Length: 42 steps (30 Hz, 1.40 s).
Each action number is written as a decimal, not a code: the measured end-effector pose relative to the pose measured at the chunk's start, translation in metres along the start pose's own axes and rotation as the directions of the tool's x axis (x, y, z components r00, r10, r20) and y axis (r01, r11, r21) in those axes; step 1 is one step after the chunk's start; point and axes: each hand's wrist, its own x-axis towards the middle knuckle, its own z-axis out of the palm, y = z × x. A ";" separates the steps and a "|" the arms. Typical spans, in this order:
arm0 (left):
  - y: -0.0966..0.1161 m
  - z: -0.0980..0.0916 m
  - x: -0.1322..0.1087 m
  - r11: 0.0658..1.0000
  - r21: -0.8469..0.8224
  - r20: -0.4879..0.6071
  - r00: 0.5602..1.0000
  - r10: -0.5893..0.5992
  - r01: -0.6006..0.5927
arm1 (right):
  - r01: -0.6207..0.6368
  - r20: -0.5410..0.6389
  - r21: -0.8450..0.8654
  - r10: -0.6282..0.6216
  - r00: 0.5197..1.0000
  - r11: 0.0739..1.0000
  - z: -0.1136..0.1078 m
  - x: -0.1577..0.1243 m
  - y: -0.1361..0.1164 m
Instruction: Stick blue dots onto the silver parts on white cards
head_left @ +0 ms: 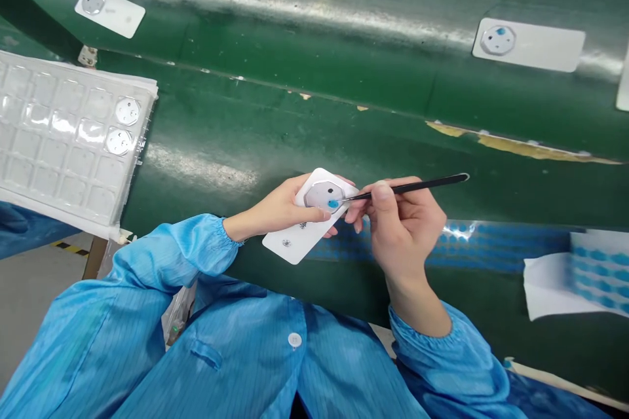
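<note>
My left hand (289,206) is closed around a white rounded panel (287,245), tilted above the green bench. An octagonal silvery plate (317,196) with a dark hole sits at the panel's upper end, and my left thumb lies across its lower edge. Pinched in my right hand (405,222) are black tweezers (417,185), their tips at a small blue sticker (333,203) on that plate. Whether the tips still grip the sticker I cannot make out. Two dark marks show lower on the panel.
A clear compartment tray (73,144) at left holds two round silvery plates. Similar white panels lie at the far left (125,16) and far right (545,49). A strip of blue stickers (472,252) lies by my right wrist, with a sheet of blue dots (602,275) beyond.
</note>
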 end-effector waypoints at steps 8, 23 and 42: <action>0.002 0.004 -0.001 1.000 -0.005 -0.017 1.000 -0.011 0.010 | 0.012 -0.012 -0.002 -0.012 1.000 1.000 0.000 -0.001 0.001; -0.001 0.004 0.001 1.000 0.016 -0.027 1.000 -0.005 0.005 | 0.045 -0.038 -0.002 -0.045 0.998 0.999 0.003 0.000 0.004; -0.003 0.002 0.001 0.998 0.062 -0.003 1.000 0.024 -0.024 | 0.093 -0.017 -0.027 -0.093 0.995 0.995 0.002 -0.001 0.006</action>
